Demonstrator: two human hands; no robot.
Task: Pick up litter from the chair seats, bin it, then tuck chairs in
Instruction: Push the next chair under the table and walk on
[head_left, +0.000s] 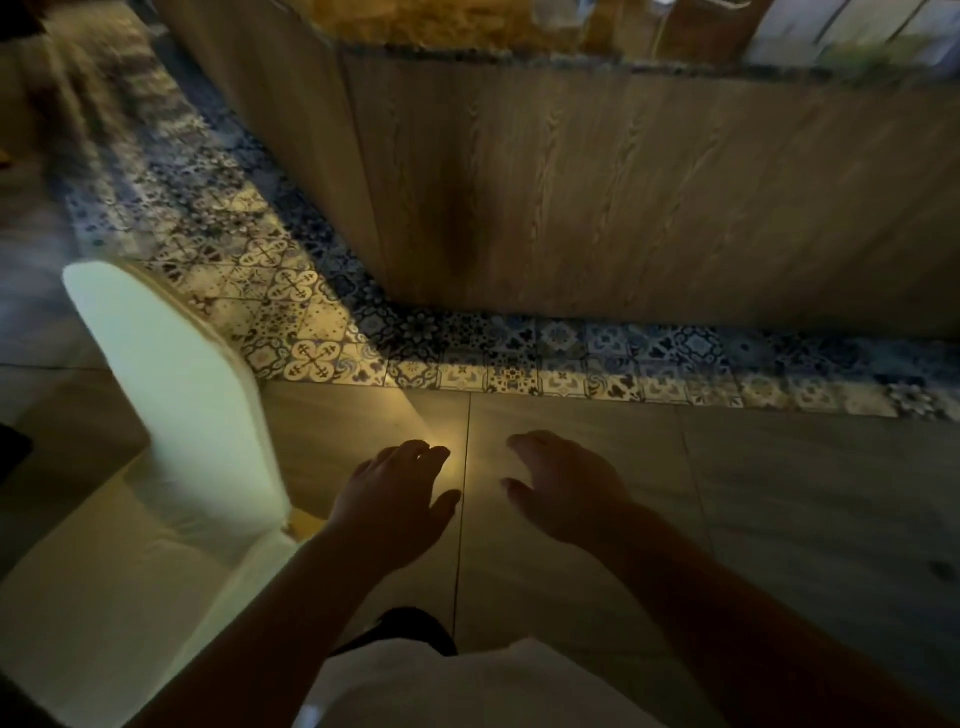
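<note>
A chair with a white fabric cover (171, 415) stands at the left, its tall back upright and its seat (104, 597) low in the frame. I see no litter on the visible part of the seat. My left hand (395, 499) hovers over the floor just right of the chair back, fingers apart and holding nothing. My right hand (561, 488) is held out beside it, also with spread fingers and nothing in it. No bin is in view.
A wood-panelled counter (623, 197) with a speckled top edge rises straight ahead. A band of blue patterned tiles (519, 358) runs along its foot and back to the left. Grey floor tiles (779, 493) lie under my hands. The scene is dim and blurred.
</note>
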